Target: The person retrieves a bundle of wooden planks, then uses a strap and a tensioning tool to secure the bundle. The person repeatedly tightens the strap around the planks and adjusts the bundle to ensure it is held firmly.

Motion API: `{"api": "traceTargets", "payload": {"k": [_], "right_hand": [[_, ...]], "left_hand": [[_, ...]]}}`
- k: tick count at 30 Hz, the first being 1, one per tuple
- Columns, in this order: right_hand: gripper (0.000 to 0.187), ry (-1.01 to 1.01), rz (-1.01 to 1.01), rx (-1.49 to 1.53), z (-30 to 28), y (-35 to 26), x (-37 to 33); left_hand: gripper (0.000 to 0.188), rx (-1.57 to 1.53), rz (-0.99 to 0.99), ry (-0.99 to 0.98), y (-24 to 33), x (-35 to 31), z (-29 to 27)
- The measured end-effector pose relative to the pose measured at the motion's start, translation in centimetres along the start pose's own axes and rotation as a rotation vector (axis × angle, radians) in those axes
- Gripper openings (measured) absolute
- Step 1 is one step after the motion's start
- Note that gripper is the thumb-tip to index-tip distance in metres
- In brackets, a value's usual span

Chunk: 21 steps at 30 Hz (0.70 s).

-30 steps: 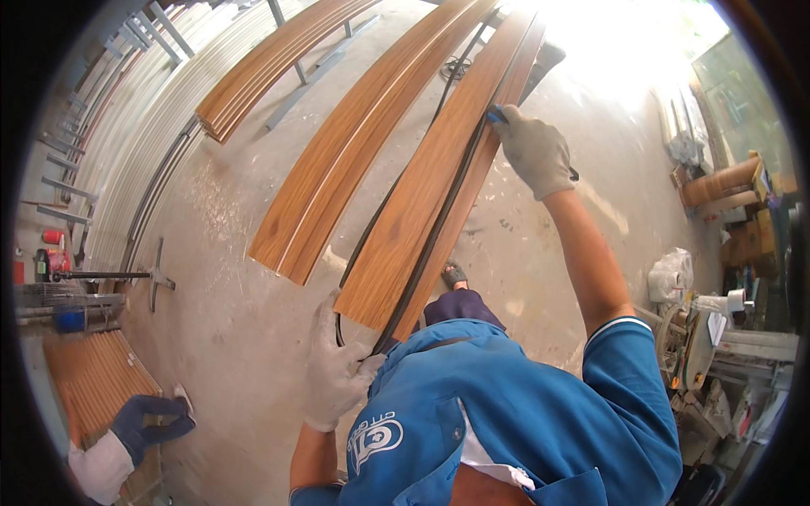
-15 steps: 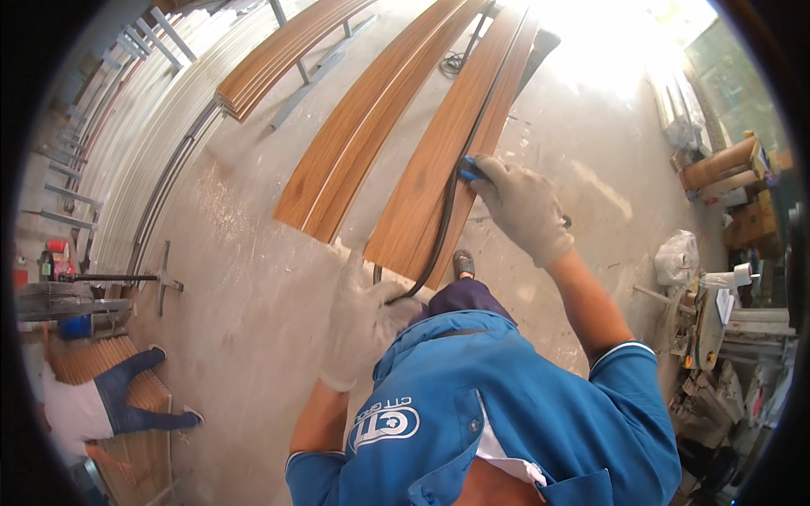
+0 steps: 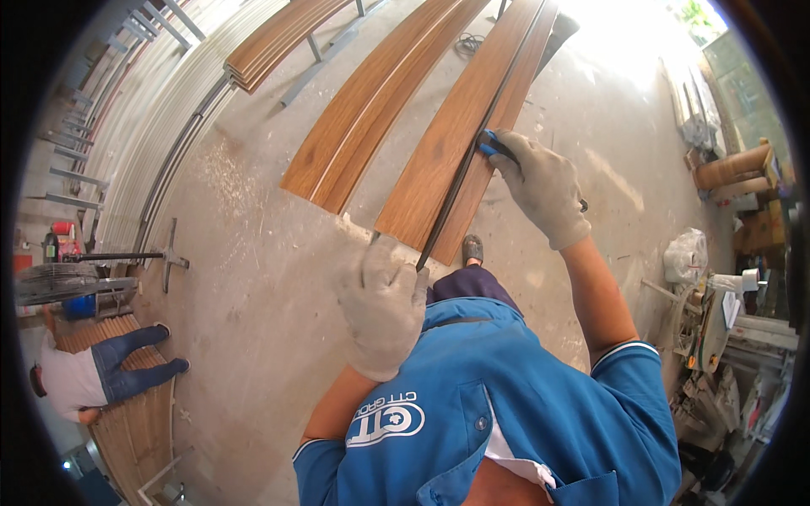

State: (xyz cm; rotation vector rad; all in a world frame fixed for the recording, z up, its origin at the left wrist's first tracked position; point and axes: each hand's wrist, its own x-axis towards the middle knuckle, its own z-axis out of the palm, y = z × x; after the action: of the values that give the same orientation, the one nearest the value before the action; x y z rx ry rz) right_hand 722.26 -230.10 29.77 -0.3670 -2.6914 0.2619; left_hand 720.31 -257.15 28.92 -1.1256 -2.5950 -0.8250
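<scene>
A long brown wood-grain panel (image 3: pixel 439 181) stretches away in front of me. Along its lengthwise groove runs a thin black strip (image 3: pixel 444 218). At the panel's near end, my left hand (image 3: pixel 380 312), in a pale work glove, is closed at the strip's end; the strip meets the glove by the thumb. My right hand (image 3: pixel 540 185), gloved as well, grips a small blue and black tool (image 3: pixel 491 147) against the strip partway up the panel. The glove hides most of that tool, so its exact kind does not show.
A second wood-grain panel (image 3: pixel 337 160) lies parallel on the left, and stacked brown panels (image 3: pixel 278 42) lie beyond it. Long white profiles (image 3: pixel 139 143) fill the far left. A co-worker (image 3: pixel 76 379) bends over brown boards at lower left. A cluttered bench (image 3: pixel 709 320) stands at right.
The near part of the strip, bowed up off the panel before, now runs straight along the groove. My left hand has shifted right and turned. The co-worker has moved slightly.
</scene>
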Motion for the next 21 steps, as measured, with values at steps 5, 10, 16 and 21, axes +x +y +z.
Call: {"api": "traceTargets", "payload": {"k": [5,10,16,21], "right_hand": [[0.028,-0.049,0.070,0.009,-0.1,-0.3,0.0],[0.029,-0.090,0.103,0.009,-0.1,-0.3,0.2],[0.029,-0.076,0.098,0.031,0.0,-0.1,0.0],[0.029,-0.035,0.101,-0.005,-0.1,0.6,0.6]], "left_hand": [[0.019,-0.117,-0.087,-0.111,-0.3,0.1,0.8],[0.022,-0.750,-0.562,-0.345,-1.7,0.7,1.3],[0.021,-0.608,-0.377,-0.271,-2.1,0.7,0.5],[0.016,-0.043,-0.148,-0.016,-0.8,0.2,0.0]]}}
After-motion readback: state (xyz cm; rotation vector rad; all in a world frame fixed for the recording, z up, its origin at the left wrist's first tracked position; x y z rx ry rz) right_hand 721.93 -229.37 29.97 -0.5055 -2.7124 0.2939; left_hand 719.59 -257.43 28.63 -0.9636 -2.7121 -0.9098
